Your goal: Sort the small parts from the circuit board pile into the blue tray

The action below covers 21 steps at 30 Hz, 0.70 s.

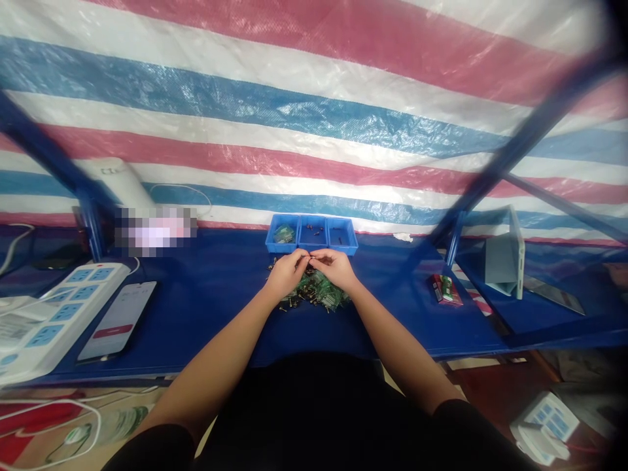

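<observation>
left hand (pixel 288 271): curled in, pinching at the tips
right hand (pixel 336 267): pretty much mirrors the left
fingers (pixel 318 257): tips right up close together, exact grip's too tiny to tell
forearms (pixel 220 350): both bare, reaching forward, angled inward

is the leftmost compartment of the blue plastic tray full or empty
Neither: the leftmost blue compartment holds a translucent green heap, with bare blue beside it.

Backdrop sheet (pixel 294 108): broad stripes of red, white and blue. Tabletop (pixel 210 294): deep blue. Three bins (pixel 281 248): brighter blue. Heap of small pieces (pixel 324 288): translucent green with dark and brassy tones. Power strip (pixel 73 313): white, light-blue socket faces. Phone screen (pixel 120 314): pale, with a red bar. Small box (pixel 445 290): red with green. Garment (pixel 304 412): black.
</observation>
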Available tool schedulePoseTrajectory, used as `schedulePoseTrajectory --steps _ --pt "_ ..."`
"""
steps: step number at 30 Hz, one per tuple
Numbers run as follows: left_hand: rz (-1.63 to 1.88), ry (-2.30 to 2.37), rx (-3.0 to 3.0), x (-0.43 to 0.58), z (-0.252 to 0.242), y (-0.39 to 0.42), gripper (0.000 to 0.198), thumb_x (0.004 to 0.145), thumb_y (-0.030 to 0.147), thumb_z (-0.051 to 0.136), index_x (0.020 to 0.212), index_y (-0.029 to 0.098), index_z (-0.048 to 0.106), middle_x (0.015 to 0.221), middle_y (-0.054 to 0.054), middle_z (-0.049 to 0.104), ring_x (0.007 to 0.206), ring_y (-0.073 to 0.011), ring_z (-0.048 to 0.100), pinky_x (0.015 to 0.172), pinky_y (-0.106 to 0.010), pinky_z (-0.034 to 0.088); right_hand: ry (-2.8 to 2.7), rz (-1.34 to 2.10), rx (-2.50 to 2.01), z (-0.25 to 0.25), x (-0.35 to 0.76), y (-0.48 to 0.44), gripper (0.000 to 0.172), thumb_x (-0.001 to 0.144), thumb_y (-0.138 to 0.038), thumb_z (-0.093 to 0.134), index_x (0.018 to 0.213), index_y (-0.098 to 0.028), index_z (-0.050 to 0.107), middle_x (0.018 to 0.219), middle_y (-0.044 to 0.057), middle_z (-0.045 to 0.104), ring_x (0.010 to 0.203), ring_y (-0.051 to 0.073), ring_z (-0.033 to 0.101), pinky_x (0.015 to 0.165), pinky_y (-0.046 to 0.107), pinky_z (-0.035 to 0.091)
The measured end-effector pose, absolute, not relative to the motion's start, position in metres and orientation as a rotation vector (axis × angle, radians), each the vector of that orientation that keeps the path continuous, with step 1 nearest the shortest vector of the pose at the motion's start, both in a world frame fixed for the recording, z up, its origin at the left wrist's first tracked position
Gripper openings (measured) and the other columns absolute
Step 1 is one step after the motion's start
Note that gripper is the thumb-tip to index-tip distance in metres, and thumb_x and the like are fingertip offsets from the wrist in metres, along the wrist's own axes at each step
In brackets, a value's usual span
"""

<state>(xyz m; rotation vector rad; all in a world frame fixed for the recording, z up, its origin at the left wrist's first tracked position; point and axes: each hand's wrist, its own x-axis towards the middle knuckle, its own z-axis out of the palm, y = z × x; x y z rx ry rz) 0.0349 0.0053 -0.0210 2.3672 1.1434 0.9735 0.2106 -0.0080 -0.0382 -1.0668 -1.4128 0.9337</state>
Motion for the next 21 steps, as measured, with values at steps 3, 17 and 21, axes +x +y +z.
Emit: schedulePoseTrajectory --steps 3,17,21 --pt "0.97 1.142 2.385 0.0352 -0.0202 0.0051 0.028 0.098 0.038 0.035 0.096 0.022 0.058 0.073 0.001 0.063 0.065 -0.0144 0.058 0.061 -0.025 0.038 -1.409 0.938 -1.057 -0.0366 0.21 -0.0092 0.034 0.071 -0.041 0.074 0.097 -0.019 0.072 0.09 0.006 0.074 0.079 0.02 0.07 0.077 0.035 0.058" --pt "0.98 1.13 2.321 0.0343 -0.0217 0.0057 0.025 0.096 0.039 0.039 0.103 0.022 0.056 0.076 0.0 0.065 0.066 -0.0145 0.06 0.061 -0.024 0.041 -1.43 0.915 -1.088 -0.0371 0.2128 -0.0084 0.034 0.073 -0.042 0.073 0.099 -0.019 0.072 0.093 0.007 0.074 0.082 0.02 0.07 0.078 0.036 0.058" --pt "0.966 1.138 2.347 0.0344 -0.0217 0.0063 0.027 0.098 0.039 0.034 0.1 0.022 0.055 0.074 0.0 0.064 0.066 -0.0155 0.06 0.061 -0.025 0.04 -1.427 0.921 -1.087 -0.0378 0.2113 -0.0084 0.036 0.072 -0.043 0.073 0.099 -0.02 0.072 0.093 0.007 0.074 0.081 0.02 0.07 0.077 0.035 0.058"
